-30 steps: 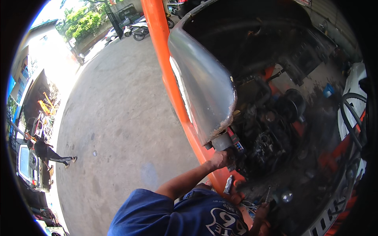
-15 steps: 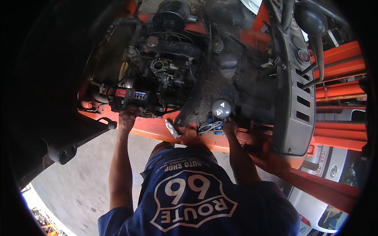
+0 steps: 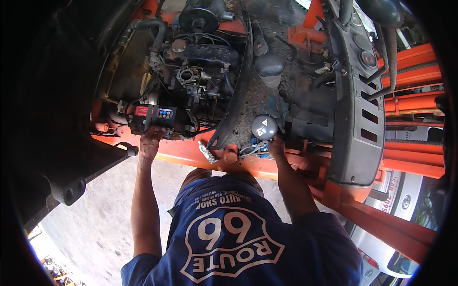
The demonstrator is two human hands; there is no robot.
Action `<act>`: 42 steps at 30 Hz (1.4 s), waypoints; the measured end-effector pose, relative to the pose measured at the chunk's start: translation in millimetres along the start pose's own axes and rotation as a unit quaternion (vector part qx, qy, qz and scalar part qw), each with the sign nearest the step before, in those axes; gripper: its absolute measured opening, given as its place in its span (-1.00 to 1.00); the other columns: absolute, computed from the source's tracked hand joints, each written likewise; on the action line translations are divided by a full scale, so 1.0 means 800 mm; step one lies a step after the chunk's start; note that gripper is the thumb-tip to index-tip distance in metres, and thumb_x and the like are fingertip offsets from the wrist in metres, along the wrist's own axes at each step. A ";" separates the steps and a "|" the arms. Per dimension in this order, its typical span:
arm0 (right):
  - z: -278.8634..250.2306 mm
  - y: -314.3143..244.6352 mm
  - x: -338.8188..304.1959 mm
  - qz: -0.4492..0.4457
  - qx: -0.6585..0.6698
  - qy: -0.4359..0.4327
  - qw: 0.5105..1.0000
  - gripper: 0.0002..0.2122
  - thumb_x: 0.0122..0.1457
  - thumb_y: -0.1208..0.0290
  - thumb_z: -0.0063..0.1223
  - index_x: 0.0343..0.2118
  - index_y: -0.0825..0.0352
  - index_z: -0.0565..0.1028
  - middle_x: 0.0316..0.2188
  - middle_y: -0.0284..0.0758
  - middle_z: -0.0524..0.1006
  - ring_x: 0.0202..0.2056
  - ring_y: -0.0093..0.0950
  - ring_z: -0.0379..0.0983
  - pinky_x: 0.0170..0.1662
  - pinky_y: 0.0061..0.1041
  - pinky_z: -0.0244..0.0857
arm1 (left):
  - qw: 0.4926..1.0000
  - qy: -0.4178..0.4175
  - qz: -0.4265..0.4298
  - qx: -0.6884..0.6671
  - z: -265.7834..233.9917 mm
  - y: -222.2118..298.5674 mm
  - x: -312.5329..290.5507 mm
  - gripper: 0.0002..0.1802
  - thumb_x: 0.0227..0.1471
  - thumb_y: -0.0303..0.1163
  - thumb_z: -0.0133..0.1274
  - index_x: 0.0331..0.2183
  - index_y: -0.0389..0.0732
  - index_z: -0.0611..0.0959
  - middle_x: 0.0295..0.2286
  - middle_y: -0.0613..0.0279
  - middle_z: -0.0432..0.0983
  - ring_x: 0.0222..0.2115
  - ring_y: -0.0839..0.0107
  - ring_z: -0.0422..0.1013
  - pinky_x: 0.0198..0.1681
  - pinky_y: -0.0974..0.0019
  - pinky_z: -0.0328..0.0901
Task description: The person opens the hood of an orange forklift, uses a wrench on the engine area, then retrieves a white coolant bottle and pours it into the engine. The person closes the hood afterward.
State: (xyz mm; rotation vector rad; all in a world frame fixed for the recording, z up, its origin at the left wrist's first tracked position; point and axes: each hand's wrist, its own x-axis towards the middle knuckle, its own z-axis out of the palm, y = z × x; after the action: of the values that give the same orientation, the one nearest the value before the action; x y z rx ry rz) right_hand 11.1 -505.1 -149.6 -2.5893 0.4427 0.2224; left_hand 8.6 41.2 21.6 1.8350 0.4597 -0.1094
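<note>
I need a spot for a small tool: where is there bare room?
The orange sill is bare between the left hand and the crumpled silver item. Open concrete lies left of the left forearm. It is crowded at the right hand, by the round black knob, and at the battery.

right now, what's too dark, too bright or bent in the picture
Head view: concrete floor at lower left pale and bright; head view: dark panel at left losing detail in deep shadow; head view: orange sill seemingly bowed by the fisheye lens; head view: right hand shaded, its grip unclear.
</note>
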 end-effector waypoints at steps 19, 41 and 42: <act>-0.040 -0.073 -0.054 -0.127 -0.106 -0.003 0.986 -0.52 0.09 0.53 0.06 0.14 0.22 0.44 0.07 0.00 0.46 0.13 -0.03 0.36 0.21 -0.16 0.25 | 0.923 0.101 0.265 0.259 0.055 0.025 -0.041 -0.62 -0.09 -0.35 0.30 -0.15 -0.11 0.70 -0.13 0.06 0.47 -0.07 0.08 0.43 -0.01 0.14 0.41; 0.094 -0.366 -0.314 -0.474 -0.069 -0.313 0.820 -0.70 0.15 0.50 0.02 -0.05 0.42 0.54 -0.20 -0.07 0.60 -0.19 -0.16 0.58 -0.06 -0.28 0.43 | 0.911 -0.092 -0.357 0.185 -0.035 -0.437 -0.515 -0.47 0.07 0.05 0.08 -0.07 -0.13 0.72 -0.05 0.04 0.61 -0.01 0.06 0.51 0.08 0.08 0.38; 0.113 -0.396 -0.330 -0.499 -0.071 -0.317 0.803 -0.71 0.15 0.50 0.02 -0.05 0.42 0.54 -0.20 -0.07 0.60 -0.19 -0.16 0.58 -0.06 -0.28 0.43 | 0.899 -0.053 -0.405 0.159 -0.048 -0.466 -0.563 -0.46 0.07 0.07 0.08 -0.07 -0.10 0.72 -0.03 0.05 0.59 0.02 0.07 0.49 0.09 0.10 0.38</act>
State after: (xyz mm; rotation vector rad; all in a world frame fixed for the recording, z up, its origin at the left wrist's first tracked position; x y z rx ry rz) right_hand -131.1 -128.2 -23.0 -2.3084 -1.1829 0.7008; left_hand -546.4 52.1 -164.9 1.8225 1.1616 -0.8940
